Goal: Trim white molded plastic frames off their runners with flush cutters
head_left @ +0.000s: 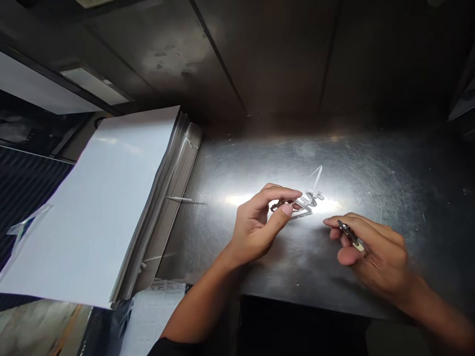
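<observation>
Thumb and fingers of my left hand (260, 222) pinch a small grey-white frame-like part (302, 212) above the metal table (222, 173). A thin pale spike (317, 180) with a curled base sticks up at the far right end of this part. To the right, my right hand (374, 247) is closed round a small tool (351, 236) with a dark metal tip and a cream-coloured handle. The tool's tip points up and left, apart from the part. The rest of its handle is hidden in the palm.
A thick stack of large white sheets (111, 198) lies at the left, with thin strips (180, 199) sticking out of its side. Behind the table rises a dark metal panel (282, 59). Tiny bits lie scattered on the tabletop.
</observation>
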Motion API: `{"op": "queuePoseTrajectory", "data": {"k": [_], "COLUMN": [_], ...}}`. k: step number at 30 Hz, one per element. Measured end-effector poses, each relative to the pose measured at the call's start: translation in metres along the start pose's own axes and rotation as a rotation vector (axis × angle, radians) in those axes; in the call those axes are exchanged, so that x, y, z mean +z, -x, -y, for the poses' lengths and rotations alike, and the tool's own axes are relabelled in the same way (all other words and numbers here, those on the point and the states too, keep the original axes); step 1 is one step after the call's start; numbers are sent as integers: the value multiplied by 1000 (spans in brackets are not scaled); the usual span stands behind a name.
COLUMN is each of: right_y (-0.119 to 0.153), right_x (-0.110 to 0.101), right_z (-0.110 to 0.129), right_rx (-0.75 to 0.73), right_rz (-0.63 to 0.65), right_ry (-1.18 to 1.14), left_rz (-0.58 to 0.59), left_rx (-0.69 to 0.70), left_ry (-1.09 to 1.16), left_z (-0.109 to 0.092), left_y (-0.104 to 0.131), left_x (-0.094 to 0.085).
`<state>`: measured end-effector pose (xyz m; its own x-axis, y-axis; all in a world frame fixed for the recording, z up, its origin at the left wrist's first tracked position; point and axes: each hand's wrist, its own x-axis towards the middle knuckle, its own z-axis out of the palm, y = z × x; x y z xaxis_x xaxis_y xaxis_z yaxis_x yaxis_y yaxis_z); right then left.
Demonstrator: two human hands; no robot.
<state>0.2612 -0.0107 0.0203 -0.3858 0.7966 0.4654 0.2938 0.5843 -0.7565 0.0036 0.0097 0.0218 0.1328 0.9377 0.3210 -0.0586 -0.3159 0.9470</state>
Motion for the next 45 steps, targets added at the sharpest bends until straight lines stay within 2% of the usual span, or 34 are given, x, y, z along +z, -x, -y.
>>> {"op": "queuePoseTrajectory", "data": {"k": [5,11,16,19,28,45], "right_y": [-2,-2,-3,-3,3,2], "right_x": [1,-3,-3,-2,1,5], "right_z": [-1,-1,2,2,1,4], "right_rx": [24,164,264,269,359,309], "right_rz": [49,129,183,205,222,195], "right_ry": [1,-92,-144,-129,-119,-90], "left_rz": [0,-140,-150,-150,-139,-119], "left_rx": [16,-92,-33,-14,10,50], "left_ry": [-81,-142,-233,-265,-236,-272], "left_z": [-6,-16,-18,-17,-16,-16], "left_y": [2,4,1,1,4,5], "left_x": [2,7,6,7,9,13]}}
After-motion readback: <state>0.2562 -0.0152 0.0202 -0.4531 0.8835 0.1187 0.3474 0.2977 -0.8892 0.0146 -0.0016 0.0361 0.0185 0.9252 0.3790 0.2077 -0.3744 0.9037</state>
